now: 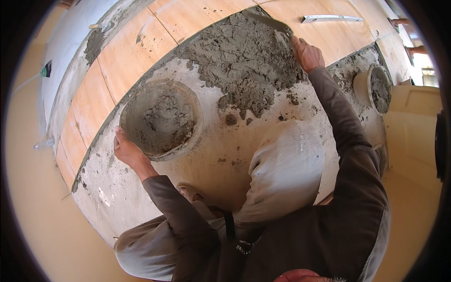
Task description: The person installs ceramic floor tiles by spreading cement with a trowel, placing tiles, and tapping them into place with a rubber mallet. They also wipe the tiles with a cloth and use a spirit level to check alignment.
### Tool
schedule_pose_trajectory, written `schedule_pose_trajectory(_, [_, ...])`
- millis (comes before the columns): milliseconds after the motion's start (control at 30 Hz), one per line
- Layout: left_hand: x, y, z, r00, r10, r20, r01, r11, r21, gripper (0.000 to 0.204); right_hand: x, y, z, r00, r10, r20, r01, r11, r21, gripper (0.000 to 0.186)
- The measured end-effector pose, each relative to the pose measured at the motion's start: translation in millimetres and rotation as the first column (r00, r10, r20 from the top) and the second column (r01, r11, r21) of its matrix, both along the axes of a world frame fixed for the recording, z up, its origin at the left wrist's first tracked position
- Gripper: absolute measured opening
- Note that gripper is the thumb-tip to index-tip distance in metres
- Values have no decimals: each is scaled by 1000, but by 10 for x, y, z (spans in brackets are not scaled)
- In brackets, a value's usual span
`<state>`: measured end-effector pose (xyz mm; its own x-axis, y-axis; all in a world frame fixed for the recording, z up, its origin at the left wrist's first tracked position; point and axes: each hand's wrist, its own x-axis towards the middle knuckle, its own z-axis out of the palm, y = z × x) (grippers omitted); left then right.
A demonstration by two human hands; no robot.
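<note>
My left hand point(128, 149) grips the left rim of a round mortar bucket point(199, 110). Grey wet mortar point(168, 115) partly fills it, and the bucket stands on the bare concrete floor. At the far side, my right hand point(308, 55) is closed round the handle of a trowel point(268, 21). The trowel's blade lies over the top of a wide, rough bed of mortar point(239, 61), close to the edge of the laid tiles. My fingers hide most of the handle.
Orange-beige floor tiles point(136, 42) border the mortar along the far and left sides. A spirit level point(331, 19) lies on them at the far right. Another mortar-smeared bucket point(363, 89) stands tilted at the right. Mortar crumbs dot the concrete floor point(206, 169) before my knees.
</note>
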<state>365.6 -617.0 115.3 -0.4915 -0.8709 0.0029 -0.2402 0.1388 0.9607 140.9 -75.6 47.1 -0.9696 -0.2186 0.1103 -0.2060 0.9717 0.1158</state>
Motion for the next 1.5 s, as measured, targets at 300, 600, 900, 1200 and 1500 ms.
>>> schedule_pose_trajectory(300, [88,183,148,999,-36,-26,34,997,-64,44,895,-281,-11,939,247,241,-253,968,-8,23])
schedule_pose_trajectory(600, [-45,389,166,996,-86,-13,78,950,-301,38,1129,-1428,784,679,604,417,-476,795,-376,46])
schedule_pose_trajectory(900, [30,625,100,977,-186,-107,165,970,-181,41,768,-2469,-300,421,877,230,-721,478,-502,61])
schedule_pose_trajectory(1200, [416,605,17,990,-82,-119,52,971,-234,39,1776,-2778,692,66,674,736,115,727,-677,82])
schedule_pose_trajectory(1500, [488,640,-78,976,7,-218,-43,986,-163,41,1997,-2844,592,9,802,598,459,528,-715,37])
